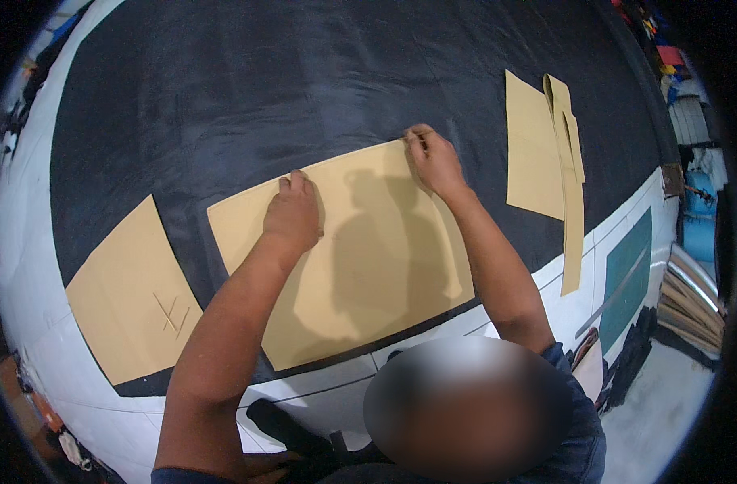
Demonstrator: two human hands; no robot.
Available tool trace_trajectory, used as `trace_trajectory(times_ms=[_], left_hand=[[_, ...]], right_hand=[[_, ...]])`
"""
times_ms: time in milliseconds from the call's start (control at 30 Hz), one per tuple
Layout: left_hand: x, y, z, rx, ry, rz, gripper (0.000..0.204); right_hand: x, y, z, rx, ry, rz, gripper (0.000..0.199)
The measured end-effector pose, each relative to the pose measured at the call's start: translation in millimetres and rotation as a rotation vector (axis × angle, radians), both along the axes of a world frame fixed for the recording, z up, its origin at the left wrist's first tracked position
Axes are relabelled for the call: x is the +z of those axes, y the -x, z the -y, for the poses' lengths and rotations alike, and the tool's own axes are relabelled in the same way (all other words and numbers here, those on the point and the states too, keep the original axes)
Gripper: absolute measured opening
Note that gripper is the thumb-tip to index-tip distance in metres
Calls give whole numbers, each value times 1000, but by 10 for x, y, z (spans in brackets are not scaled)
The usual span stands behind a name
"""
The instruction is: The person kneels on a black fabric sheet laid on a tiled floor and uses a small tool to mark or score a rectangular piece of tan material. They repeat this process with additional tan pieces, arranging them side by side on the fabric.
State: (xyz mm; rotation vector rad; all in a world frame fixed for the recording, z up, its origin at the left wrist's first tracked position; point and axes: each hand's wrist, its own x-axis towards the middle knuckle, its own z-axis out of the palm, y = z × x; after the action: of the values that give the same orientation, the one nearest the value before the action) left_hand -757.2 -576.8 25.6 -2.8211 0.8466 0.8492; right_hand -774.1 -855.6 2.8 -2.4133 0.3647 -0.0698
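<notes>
A large tan paper pattern piece (336,266) lies flat on spread black fabric (296,89). My left hand (294,214) rests on it, pressing near its far edge, the fingers laid down with their tips close to that edge. At the far right corner of the pattern piece, my right hand (434,161) has its thumb and fingers pinched together. Whatever is between those fingertips is too small to make out. A shadow falls across the middle and right of the paper.
Another tan paper piece (130,298) with drawn line marks lies at the left. To the right are a tan panel (532,149) and a long narrow strip (574,234). Beyond the white table edge (626,206), which bears a green mat (626,270), stand several rolls (691,306).
</notes>
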Motion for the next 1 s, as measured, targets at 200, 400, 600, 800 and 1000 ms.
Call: trace_trajectory(times_ms=[200,400,600,800,1000], left_hand=[[140,16,82,5,2,-49,108],[81,35,174,-68,-90,54,105],[-120,23,216,-411,-47,271,82],[149,32,538,-201,66,-10,90],[179,142,756,-140,22,56,101]], right_hand=[[-19,-18,-52,124,-16,-23,33],[56,24,359,-69,26,17,32],[48,-16,254,-7,-3,4,31],[-67,30,492,-102,-53,49,29],[-39,29,462,-107,-153,70,30]])
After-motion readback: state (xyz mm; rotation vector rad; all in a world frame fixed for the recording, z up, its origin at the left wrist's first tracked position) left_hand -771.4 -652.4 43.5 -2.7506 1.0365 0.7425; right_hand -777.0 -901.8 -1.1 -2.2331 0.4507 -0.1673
